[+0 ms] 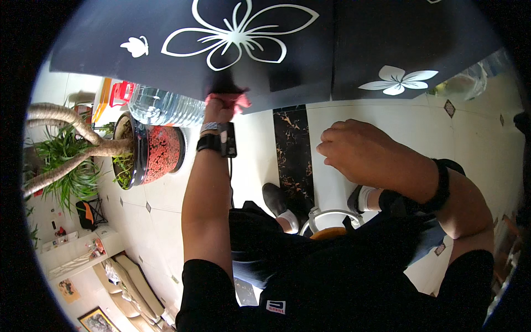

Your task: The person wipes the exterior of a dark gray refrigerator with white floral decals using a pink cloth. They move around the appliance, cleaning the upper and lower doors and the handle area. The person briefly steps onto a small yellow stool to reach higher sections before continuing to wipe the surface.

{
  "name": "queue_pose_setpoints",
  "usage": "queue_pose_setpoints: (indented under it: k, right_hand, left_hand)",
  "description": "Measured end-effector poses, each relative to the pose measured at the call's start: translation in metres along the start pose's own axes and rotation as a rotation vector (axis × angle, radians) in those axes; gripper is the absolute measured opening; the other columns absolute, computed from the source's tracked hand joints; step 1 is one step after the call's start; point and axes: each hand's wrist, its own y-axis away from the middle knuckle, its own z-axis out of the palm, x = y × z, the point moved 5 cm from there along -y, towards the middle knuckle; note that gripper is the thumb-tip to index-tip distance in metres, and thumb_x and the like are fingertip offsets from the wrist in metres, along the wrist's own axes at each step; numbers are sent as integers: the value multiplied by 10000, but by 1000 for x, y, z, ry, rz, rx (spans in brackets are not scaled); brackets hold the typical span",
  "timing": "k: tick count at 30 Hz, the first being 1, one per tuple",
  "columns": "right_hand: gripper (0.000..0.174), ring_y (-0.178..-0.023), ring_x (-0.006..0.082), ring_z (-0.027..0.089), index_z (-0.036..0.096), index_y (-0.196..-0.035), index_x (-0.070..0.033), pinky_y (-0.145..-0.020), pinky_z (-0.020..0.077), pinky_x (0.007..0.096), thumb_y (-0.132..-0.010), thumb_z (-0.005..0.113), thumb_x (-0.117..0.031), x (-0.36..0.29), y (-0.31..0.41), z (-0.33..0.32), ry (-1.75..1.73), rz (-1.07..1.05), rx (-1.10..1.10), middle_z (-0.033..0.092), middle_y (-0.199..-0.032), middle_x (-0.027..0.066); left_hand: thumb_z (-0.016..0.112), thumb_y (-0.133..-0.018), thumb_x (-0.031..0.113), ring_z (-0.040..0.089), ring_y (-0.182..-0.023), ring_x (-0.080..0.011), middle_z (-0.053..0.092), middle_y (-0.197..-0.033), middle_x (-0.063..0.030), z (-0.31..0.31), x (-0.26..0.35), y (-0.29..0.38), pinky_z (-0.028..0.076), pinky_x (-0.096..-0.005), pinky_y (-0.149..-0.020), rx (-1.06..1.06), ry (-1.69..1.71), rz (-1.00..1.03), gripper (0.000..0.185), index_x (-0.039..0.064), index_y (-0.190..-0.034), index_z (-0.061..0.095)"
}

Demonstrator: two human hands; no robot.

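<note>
A dark glossy panel with white flower and butterfly patterns point(290, 50) spans the top of the head view, with a vertical seam right of its middle. My left hand point(218, 110) grips a pink cloth point(234, 101) and presses it to the panel's lower edge, below the large flower. A device is strapped at that wrist, and a cable hangs from it. My right hand point(350, 145) is raised above the floor at centre right, away from the panel, its fingers curled; nothing shows in it, though its palm is hidden.
Left of my left hand lie a large clear water bottle point(166, 106) with a red handle and a potted plant in a red and black pot point(159, 153). A stool point(332, 213) is under me, my feet beside it. A sofa point(137, 286) is at lower left.
</note>
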Motion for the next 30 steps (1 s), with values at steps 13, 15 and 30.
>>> queue_pose_setpoints:
  k: [13, 15, 30]
  right_hand:
    - [102, -1010, 238, 663, 698, -926, -45, -896, 549, 374, -925, 729, -143, 16, 23, -5, 35, -3, 8, 687, -1000, 97]
    - [105, -1017, 237, 666, 701, -929, -51, -904, 550, 375, -927, 731, -152, 18, 20, -1, 97, -4, -45, 692, -1004, 99]
    - [123, -1012, 279, 665, 712, -971, -52, -928, 537, 415, -978, 698, -174, 5, 2, 3, 8, 13, -66, 700, -1020, 102]
  left_hand:
    - [436, -1046, 102, 762, -888, -323, 773, -1073, -193, 113, -70, -19, 647, -390, -793, -157, -372, 273, 341, -21, -1176, 726]
    - [295, -1117, 112, 764, -869, -349, 768, -1068, -225, 191, -93, -13, 655, -374, -808, -279, -166, 69, 460, -107, -1178, 694]
    - [584, -1023, 83, 763, -1020, -267, 779, -1164, -150, 113, -46, 12, 618, -352, -877, -181, -1352, 679, 245, 12, -1212, 724]
